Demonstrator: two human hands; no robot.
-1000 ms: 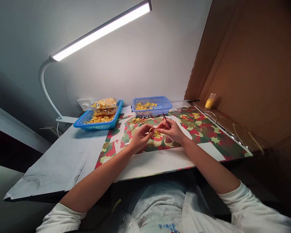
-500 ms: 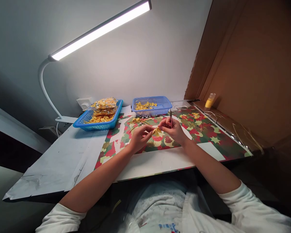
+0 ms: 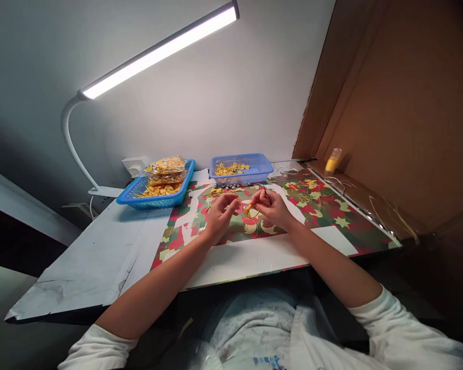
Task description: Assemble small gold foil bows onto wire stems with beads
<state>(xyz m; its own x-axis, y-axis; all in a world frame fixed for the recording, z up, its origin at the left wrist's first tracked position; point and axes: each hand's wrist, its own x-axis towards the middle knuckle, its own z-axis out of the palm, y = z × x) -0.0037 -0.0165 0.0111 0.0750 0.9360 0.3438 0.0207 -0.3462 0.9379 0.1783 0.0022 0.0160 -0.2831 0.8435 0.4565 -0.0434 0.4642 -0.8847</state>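
Observation:
My right hand (image 3: 274,209) pinches a small yellow ribbon bow (image 3: 248,210) between thumb and fingertips. A slim dark tool (image 3: 266,193), tweezers or small scissors, is also held in that hand and points up and away. Just left of the bow is my left hand (image 3: 220,211), its thumb and fingertips drawn together. Whatever it pinches is too small to make out. A thin yellow cord (image 3: 250,226) hangs in a loop below the bow. Beyond the hands, small silver bells (image 3: 237,185) and gold cord pieces (image 3: 216,192) lie on the patterned mat (image 3: 332,236).
At the back left, a blue basket (image 3: 139,204) holds yellow bows and a filled plastic bag (image 3: 165,167). A second basket (image 3: 250,178) with yellow pieces stands at the back. Loose cords (image 3: 308,199) lie right; a yellow bottle (image 3: 332,162) stands by the cardboard wall. A lamp (image 3: 158,54) hangs overhead.
My left hand has moved slightly left, off the bow. My right hand has tipped the dark tool to the left, and the bow has turned in its fingers.

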